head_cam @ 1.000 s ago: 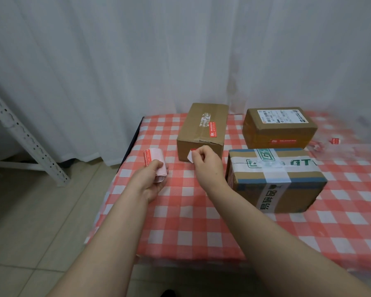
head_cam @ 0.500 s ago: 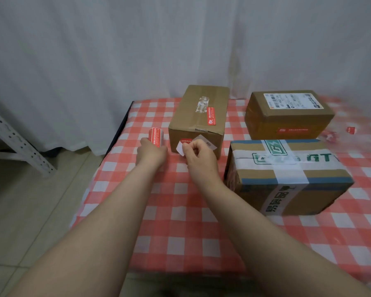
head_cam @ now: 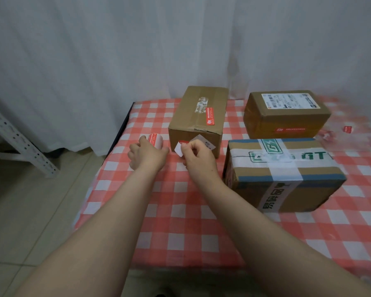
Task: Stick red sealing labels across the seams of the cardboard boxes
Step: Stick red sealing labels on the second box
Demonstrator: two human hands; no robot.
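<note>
Near field: a red-and-white checked tablecloth, with both forearms reaching forward over it. To the right stands a taped box, banded with white tape; green print on top reads roughly "GT", seen inverted, and the characters on its front strip are not legible here.

Middle field: the left hand has its fingers curled round a roll of labels, which shows red print at its top. The right hand pinches a single label between thumb and fingertips, white backing toward the camera and a red edge at the top. The label hangs just in front of the near end of the middle box; contact with the cardboard cannot be told.

Far field: the middle box already bears a red strip across its top seam. The far box carries a white shipping slip and a red strip on its front. Print on all three is too small to read. A white curtain closes the scene.

Likely faults:
- The limp label may fold and stick to the fingers or to itself.
- It may land beside the end seam rather than across it.
- Pressing may push the light box back, since the left hand is occupied with the roll and cannot brace it.
</note>
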